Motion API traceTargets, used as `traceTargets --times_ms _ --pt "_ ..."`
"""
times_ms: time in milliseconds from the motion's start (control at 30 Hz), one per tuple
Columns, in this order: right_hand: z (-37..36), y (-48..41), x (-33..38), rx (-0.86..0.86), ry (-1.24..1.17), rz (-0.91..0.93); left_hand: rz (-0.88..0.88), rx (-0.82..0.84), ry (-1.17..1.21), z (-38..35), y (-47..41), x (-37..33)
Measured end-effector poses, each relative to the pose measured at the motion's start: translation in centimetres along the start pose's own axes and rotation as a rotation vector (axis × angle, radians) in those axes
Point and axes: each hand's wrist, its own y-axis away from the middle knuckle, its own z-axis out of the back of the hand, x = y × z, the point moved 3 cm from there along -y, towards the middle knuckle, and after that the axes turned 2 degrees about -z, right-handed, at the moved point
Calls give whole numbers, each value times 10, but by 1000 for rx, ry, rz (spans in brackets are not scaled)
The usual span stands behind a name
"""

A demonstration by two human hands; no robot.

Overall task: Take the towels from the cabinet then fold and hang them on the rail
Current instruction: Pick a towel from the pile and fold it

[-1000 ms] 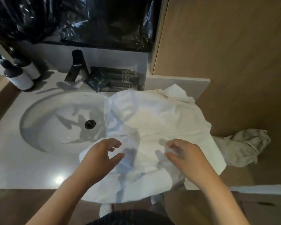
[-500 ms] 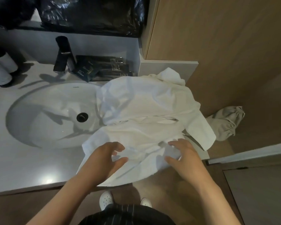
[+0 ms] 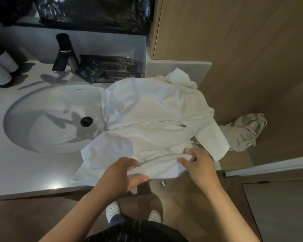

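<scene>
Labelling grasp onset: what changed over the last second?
Both hands closed on the white towel: the left hand and right hand, loosely open over it before, now pinch a ridge of cloth near its front edge. The rest of the towel still lies over the counter and part of the sink; beige cloth and faucet unmoved.

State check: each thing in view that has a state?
white towel: spread rumpled on counter, overlapping sink.
left hand: pinches towel's near edge.
right hand: pinches towel's near edge.
grey cloth: crumpled, right of counter.
faucet: no water running.
</scene>
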Motion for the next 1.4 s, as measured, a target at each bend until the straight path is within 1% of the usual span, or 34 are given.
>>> traceTargets --times_ms 100,167,400,500,567,767,867,967,1167,1400 --pt "14 2 8 -42 -91 38 -36 -19 -24 -3 -1 -6" --pt "23 4 18 -57 -173 71 -71 -85 -20 5 -3 -13" --pt "62 4 78 -116 -409 229 -232 -310 185 62 -9 -44" --pt "76 0 107 -161 -457 300 -300 -409 232 90 -12 -64" --pt "86 -4 126 -185 -471 329 -349 -478 227 108 -11 -78" --pt "117 -11 177 -268 -583 460 -478 -605 219 160 -8 -114" --pt "127 -15 195 -264 -651 476 -505 -663 193 179 -9 -129" --pt "138 -19 209 -267 -648 485 -526 -699 183 189 -11 -138" --pt "163 -19 242 -342 -611 587 -571 -772 225 211 -8 -152" --pt "196 -12 276 -505 -489 742 -612 -809 214 236 -9 -173"
